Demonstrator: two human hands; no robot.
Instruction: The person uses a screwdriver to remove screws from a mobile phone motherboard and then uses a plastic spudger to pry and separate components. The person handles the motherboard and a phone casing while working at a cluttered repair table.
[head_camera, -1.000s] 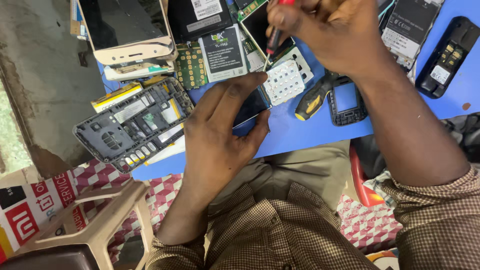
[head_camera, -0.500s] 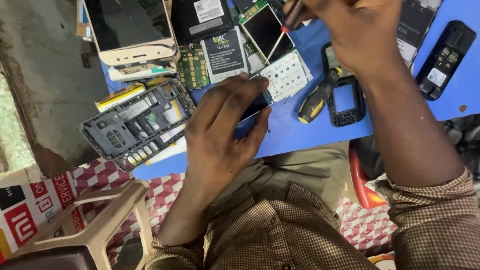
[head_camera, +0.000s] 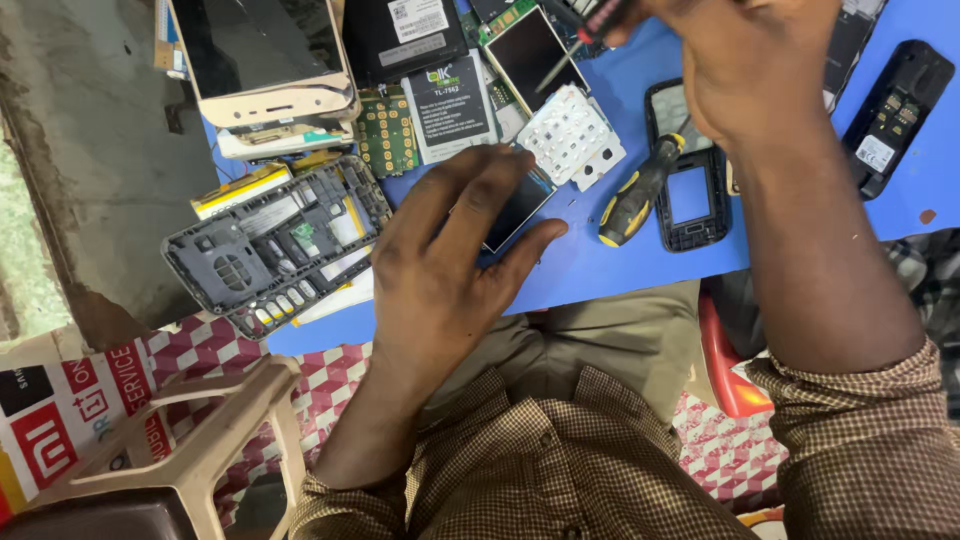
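Head view, looking straight down at a blue work table (head_camera: 640, 270) crowded with phone parts. The left hand (head_camera: 450, 270) lies flat near the table's front edge, fingers spread and pressing down on a small dark phone display module (head_camera: 520, 205), thumb stretched out along its lower side. Only a corner of that module shows between the fingers. Up at the top, the right hand (head_camera: 745, 65) is closed around a thin red-handled screwdriver (head_camera: 585, 30), its fingers clamped on the handle, the shaft slanting down-left towards a bare screen panel (head_camera: 528, 52). Just below that tip sits a white keypad membrane (head_camera: 570, 135), touching the display module's upper end. To the right of the keypad lies a yellow-and-black screwdriver (head_camera: 635, 195), untouched, resting against a black phone front frame (head_camera: 690, 195). Left of the pressing hand, a grey phone midframe (head_camera: 275, 245) hangs over the table edge. Behind it, a black battery (head_camera: 450, 105) beside a green circuit board (head_camera: 385, 130), and a gold-edged smartphone (head_camera: 265, 55) stacked on other handsets. Far right, a black phone back shell (head_camera: 890, 115). A beige plastic chair (head_camera: 200, 450) stands at lower left.
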